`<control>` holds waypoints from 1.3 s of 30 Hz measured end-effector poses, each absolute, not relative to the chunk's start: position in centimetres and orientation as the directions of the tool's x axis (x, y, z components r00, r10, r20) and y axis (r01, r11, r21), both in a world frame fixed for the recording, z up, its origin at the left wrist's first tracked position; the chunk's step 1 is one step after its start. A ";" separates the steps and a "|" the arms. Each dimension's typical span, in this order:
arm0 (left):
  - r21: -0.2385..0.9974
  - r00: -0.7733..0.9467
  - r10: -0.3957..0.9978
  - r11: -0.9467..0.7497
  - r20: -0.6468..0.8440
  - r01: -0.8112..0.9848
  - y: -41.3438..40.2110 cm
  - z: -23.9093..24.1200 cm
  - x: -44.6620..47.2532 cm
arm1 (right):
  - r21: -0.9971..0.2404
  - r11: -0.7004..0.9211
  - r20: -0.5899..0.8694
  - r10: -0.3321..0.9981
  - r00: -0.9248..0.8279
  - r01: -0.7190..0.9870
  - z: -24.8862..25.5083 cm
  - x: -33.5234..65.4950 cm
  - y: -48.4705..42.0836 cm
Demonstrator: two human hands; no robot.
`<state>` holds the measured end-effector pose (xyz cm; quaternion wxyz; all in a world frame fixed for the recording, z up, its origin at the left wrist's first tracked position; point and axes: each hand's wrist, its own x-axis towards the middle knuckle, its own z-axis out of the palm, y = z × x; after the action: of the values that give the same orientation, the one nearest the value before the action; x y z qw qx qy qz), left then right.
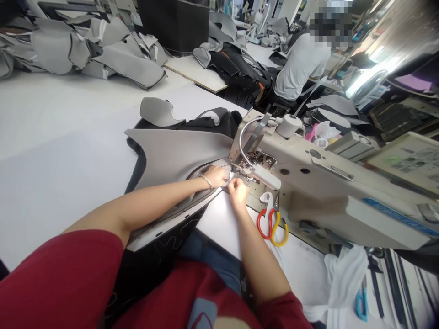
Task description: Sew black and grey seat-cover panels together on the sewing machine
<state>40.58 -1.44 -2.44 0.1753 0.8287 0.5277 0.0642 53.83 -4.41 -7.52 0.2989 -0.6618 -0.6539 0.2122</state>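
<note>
Long white worktables (68,114) fill a bright sewing workshop

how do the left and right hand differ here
The left hand lies flat on the grey padded fabric panel, while the right hand curls into a pinch. The left wrist wears a thin metal bangle; the right wrist is bare. Both rest beside the cream sewing machine.

Nothing could be read: the long blue strip (398,217) on the cream sewing machine (308,183) and the pale printed sheet (406,160) at right stayed too blurred.

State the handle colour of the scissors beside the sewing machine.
Scissor handles: red and yellow, best in the head view.
</note>
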 end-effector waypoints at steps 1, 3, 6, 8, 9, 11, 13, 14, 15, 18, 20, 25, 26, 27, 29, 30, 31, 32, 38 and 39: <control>0.332 0.449 0.890 -0.401 -0.080 0.854 -1.5 -2.5 40.6 | -0.687 0.027 0.112 0.991 0.069 0.726 -7.6 53.8 -4.4; 0.271 0.471 0.877 -0.434 -0.091 0.859 -1.7 -2.4 40.7 | -0.708 0.025 0.119 0.989 0.083 0.706 -7.7 53.7 -4.3; 0.223 0.483 0.868 -0.451 -0.115 0.864 -2.2 -2.2 40.9 | -0.706 0.047 0.124 0.991 0.057 0.707 -7.5 53.4 -4.3; 0.205 0.454 0.884 -0.427 -0.111 0.881 -2.6 -2.2 41.0 | -0.680 0.076 0.119 0.993 0.006 0.730 -7.1 53.2 -4.4; 0.203 0.432 0.896 -0.407 -0.103 0.891 -2.8 -2.1 41.1 | -0.659 0.099 0.119 0.993 -0.027 0.745 -6.9 53.1 -4.5; 0.213 0.389 0.917 -0.364 -0.092 0.907 -3.2 -2.0 41.2 | -0.613 0.154 0.125 0.987 -0.098 0.775 -6.5 53.0 -4.7; 0.233 0.374 0.922 -0.344 -0.100 0.910 -3.4 -2.0 41.2 | -0.573 0.196 0.126 0.980 -0.151 0.796 -6.2 53.0 -4.9; 0.242 0.375 0.921 -0.341 -0.110 0.908 -3.5 -2.1 41.2 | -0.558 0.208 0.124 0.978 -0.167 0.804 -6.1 53.0 -4.9; 0.248 0.372 0.921 -0.335 -0.118 0.909 -3.4 -2.1 41.2 | -0.545 0.214 0.116 0.977 -0.180 0.810 -6.1 53.0 -5.0; 0.254 0.357 0.925 -0.317 -0.130 0.914 -3.2 -2.4 41.1 | -0.527 0.219 0.099 0.976 -0.196 0.821 -5.9 53.2 -4.9; 0.254 0.354 0.927 -0.315 -0.124 0.914 -2.9 -2.6 41.3 | -0.534 0.212 0.098 0.977 -0.189 0.819 -5.8 53.3 -4.6; 0.266 0.360 0.928 -0.325 -0.093 0.908 -1.8 -2.8 42.0 | -0.590 0.165 0.132 0.985 -0.108 0.791 -6.1 53.6 -4.0; 0.271 0.362 0.927 -0.326 -0.094 0.906 -1.6 -2.8 42.1 | -0.603 0.154 0.143 0.986 -0.084 0.783 -6.2 53.7 -3.9; 0.278 0.370 0.924 -0.333 -0.095 0.901 -1.4 -2.7 42.1 | -0.617 0.143 0.154 0.986 -0.059 0.774 -6.3 53.8 -3.8; 0.297 0.402 0.909 -0.357 -0.106 0.886 -1.1 -2.7 42.0 | -0.643 0.126 0.171 0.985 -0.018 0.755 -6.5 54.0 -3.7; 0.309 0.424 0.899 -0.374 -0.111 0.874 -1.0 -2.7 41.9 | -0.652 0.125 0.178 0.984 -0.009 0.748 -6.6 54.1 -3.6; 0.324 0.447 0.887 -0.392 -0.116 0.861 -1.0 -2.7 41.8 | -0.655 0.131 0.184 0.983 -0.011 0.744 -6.7 54.2 -3.6; 0.339 0.463 0.879 -0.402 -0.118 0.850 -1.0 -2.7 41.6 | -0.653 0.140 0.189 0.982 -0.019 0.745 -6.7 54.2 -3.6; 0.396 0.432 0.897 -0.364 -0.095 0.843 -1.1 -2.9 40.9 | -0.540 0.162 0.157 0.983 -0.091 0.826 -6.7 54.4 -3.8; 0.399 0.431 0.897 -0.362 -0.095 0.843 -1.1 -2.9 40.8 | -0.508 0.167 0.149 0.983 -0.104 0.845 -6.7 54.5 -3.9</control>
<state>40.80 -1.08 -2.90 0.1980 0.8222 0.5291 0.0693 54.45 -3.90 -6.65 0.2311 -0.6280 -0.7279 0.1493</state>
